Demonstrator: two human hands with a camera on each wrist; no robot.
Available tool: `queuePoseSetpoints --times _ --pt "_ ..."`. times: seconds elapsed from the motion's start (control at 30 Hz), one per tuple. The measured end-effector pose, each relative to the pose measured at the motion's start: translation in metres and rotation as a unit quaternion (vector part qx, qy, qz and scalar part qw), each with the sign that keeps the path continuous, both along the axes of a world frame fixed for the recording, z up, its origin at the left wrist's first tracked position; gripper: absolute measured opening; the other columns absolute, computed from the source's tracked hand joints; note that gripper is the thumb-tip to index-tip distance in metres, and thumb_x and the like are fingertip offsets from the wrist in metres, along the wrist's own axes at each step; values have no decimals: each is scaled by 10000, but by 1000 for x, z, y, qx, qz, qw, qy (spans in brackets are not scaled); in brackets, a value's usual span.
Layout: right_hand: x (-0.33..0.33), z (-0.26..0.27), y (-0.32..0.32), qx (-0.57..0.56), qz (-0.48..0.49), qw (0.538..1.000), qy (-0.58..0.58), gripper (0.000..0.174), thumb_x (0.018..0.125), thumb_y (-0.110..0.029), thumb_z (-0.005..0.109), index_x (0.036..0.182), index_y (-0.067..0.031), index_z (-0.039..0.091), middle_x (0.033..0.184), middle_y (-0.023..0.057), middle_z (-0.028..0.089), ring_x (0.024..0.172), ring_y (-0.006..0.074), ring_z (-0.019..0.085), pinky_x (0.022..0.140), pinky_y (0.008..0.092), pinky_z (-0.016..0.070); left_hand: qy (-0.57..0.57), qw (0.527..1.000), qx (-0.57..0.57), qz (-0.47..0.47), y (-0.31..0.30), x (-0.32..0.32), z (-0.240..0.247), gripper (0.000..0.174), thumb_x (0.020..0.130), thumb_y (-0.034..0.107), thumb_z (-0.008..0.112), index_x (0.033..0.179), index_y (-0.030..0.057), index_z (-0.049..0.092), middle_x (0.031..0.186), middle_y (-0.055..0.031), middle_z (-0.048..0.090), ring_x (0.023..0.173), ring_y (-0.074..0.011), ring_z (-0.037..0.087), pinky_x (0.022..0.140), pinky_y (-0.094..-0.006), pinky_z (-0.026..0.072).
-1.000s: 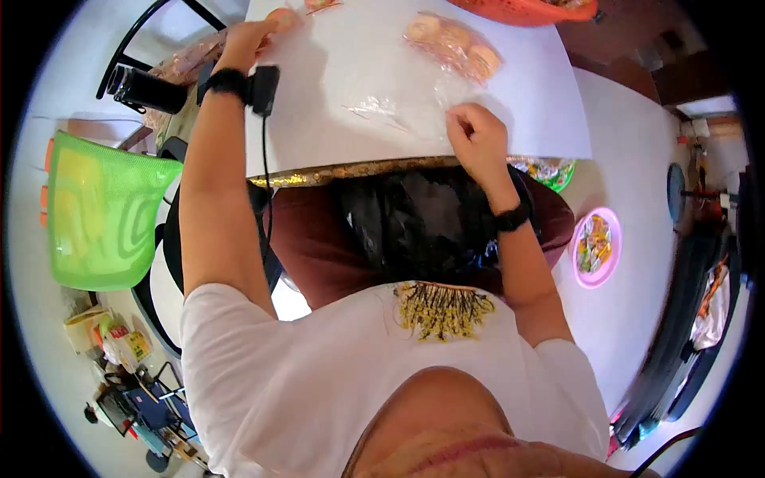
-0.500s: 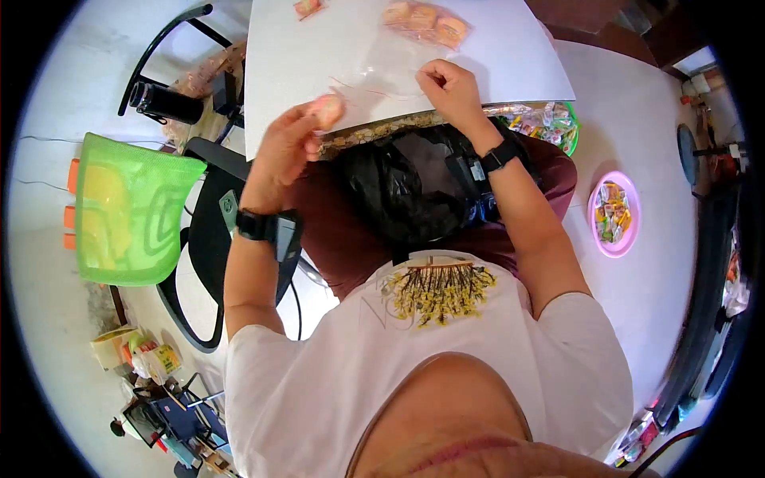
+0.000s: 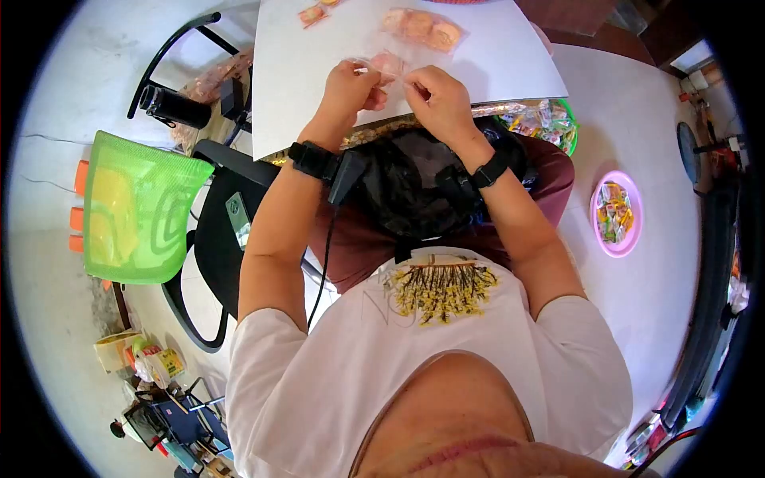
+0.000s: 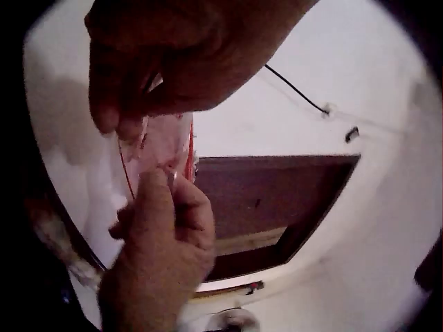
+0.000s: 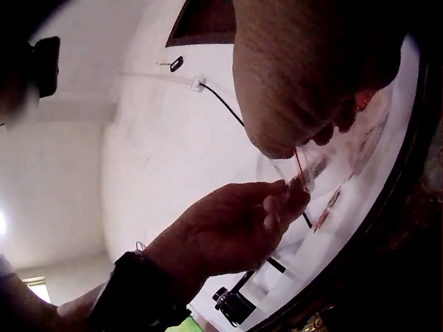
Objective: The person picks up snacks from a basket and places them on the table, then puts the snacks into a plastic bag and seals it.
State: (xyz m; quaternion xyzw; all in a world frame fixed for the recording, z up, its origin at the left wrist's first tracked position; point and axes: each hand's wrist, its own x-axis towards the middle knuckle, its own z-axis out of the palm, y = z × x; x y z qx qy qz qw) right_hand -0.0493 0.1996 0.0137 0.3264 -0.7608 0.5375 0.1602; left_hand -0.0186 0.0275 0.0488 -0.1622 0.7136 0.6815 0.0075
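Observation:
Over the white table (image 3: 319,48), my two hands are close together. My left hand (image 3: 351,95) grips a round, pinkish wrapped biscuit (image 3: 386,64) at its fingertips. My right hand (image 3: 440,102) pinches a thin clear plastic bag with its thumb and forefinger. In the left wrist view, the clear, red-edged plastic (image 4: 166,138) stretches between the two hands, with pink showing through it. Seen from the right wrist, the left hand's fingertips (image 5: 294,197) meet a red-edged strip of film. Beyond the hands lies a clear pack of several round biscuits (image 3: 421,29).
A small packet (image 3: 313,14) lies near the table's far left. A black plastic bag (image 3: 406,187) covers the lap. Right of the table are a green basket (image 3: 570,127) of wrapped snacks and a pink bowl (image 3: 595,209). A green mesh chair (image 3: 143,207) stands left.
My left hand went from the table's far left, came back with the pinkish biscuit, and has moved right and up to meet my right hand. The right hand keeps its pinch on the bag.

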Motion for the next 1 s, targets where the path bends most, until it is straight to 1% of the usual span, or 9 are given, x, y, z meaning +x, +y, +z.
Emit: queuePoseSetpoints --times 0.07,0.17,0.27,0.37,0.47,0.57,0.77,0.87,1.0 --pt "0 0 1 4 -3 1000 -8 97 774 -103 626 860 -58 620 800 118 605 734 320 604 630 381 485 16 994 -110 -2 3 6 13 355 852 118 561 1132 -87 483 719 -92 610 517 -144 574 457 -277 479" --pt "3 0 5 6 2 1000 1 85 783 -57 637 865 -39 622 743 100 577 640 233 587 589 312 472 -10 981 -193 -22 2 20 16 416 835 113 581 1170 -96 449 730 -99 613 472 -144 551 417 -269 465" --pt "11 1 11 35 10 999 -20 91 761 -98 620 845 -64 626 793 110 604 725 313 601 617 379 479 -53 990 -126 -16 1 35 20 450 842 103 580 1214 -94 421 746 -98 611 454 -133 534 407 -252 460" --pt "22 2 18 49 20 999 -10 86 759 -94 618 840 -68 627 786 104 604 717 309 600 609 381 476 -89 991 97 -30 -18 44 2 390 865 113 569 1186 -83 468 768 -88 606 448 -121 518 398 -254 455" --pt "32 3 22 65 28 997 -16 82 759 -92 617 838 -72 628 785 99 607 716 311 601 607 382 478 -62 989 127 -49 -6 60 1 291 875 137 583 1029 -109 554 770 -96 593 495 -130 535 427 -254 471" --pt "40 6 22 35 31 999 7 79 761 -92 617 838 -75 625 779 95 605 721 311 602 609 386 479 -40 984 175 -11 12 64 -6 270 871 140 585 995 -99 572 757 -84 591 520 -120 543 450 -252 490" --pt "37 5 16 40 38 996 67 107 773 -61 637 880 -60 632 762 103 593 658 280 587 580 337 465 36 964 258 61 34 32 -16 164 877 97 560 972 -34 590 799 -96 613 669 -151 583 572 -298 509" --pt "40 10 14 53 38 997 52 94 782 -67 640 876 -60 631 760 102 595 654 279 588 579 337 467 122 939 319 40 22 4 -59 179 926 116 544 1061 10 596 968 -39 626 851 -144 585 695 -282 499" --pt "39 7 14 58 47 996 45 82 786 -69 641 867 -56 630 756 103 596 650 273 589 580 335 468 188 966 175 17 25 -15 -77 188 932 120 545 1081 12 584 980 -53 615 876 -167 589 712 -292 500"
